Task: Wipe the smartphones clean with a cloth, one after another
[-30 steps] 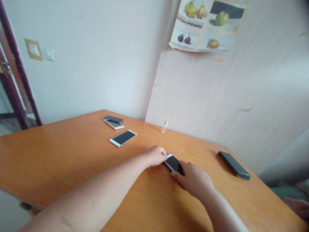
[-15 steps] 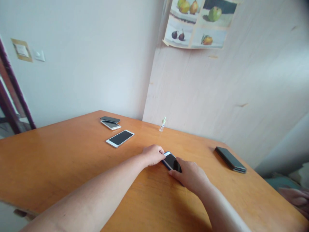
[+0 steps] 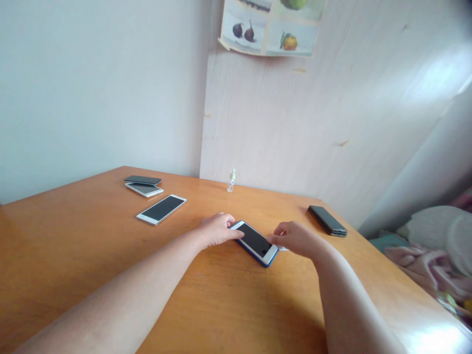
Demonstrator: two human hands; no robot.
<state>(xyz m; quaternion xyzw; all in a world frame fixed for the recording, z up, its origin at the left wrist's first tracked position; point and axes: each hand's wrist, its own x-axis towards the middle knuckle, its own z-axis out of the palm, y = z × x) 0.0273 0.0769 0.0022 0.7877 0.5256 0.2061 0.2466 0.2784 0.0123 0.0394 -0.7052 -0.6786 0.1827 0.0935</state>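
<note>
A white smartphone in a blue case (image 3: 254,242) lies flat, screen up, near the middle of the orange wooden surface (image 3: 73,246). The left hand (image 3: 217,229) rests on the phone's far-left end, its fingers loosely curled and pressing on the corner rather than gripping it. The right hand (image 3: 295,238) sits just beside the phone's right edge, fingertips pinched on a small white bit at that edge; what that bit is cannot be told. The two hands are apart, one at each side of the phone. Farther left lies a white phone (image 3: 161,209) face up, and beyond it a stack of two phones (image 3: 143,183). A tiny clear bottle (image 3: 231,180) stands upright near the wall. At the far right edge lies a dark phone stack (image 3: 327,221). A fruit poster (image 3: 271,24) hangs on the wall above.
</note>
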